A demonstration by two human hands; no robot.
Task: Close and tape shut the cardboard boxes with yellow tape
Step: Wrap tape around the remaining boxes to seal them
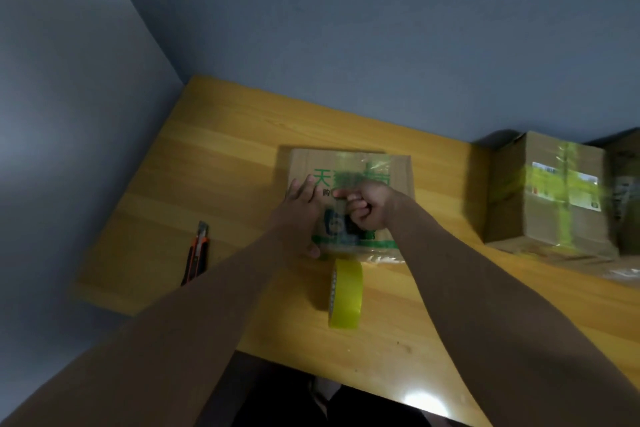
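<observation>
A flat cardboard box (398, 177) with green printing lies in the middle of the wooden table (214, 184). A strip of yellow tape runs across its top. My left hand (298, 215) rests flat on the box's left part, fingers straight. My right hand (367, 206) is curled into a fist with the forefinger stretched out, pressing on the box top. A roll of yellow tape (346, 293) stands on edge just in front of the box, a strip running from it up to the box.
An orange and black utility knife (196, 255) lies near the table's left edge. A taller cardboard box (550, 194) with yellow tape on it stands at the right by the wall, another box partly seen beside it. The wall corner is at the far left.
</observation>
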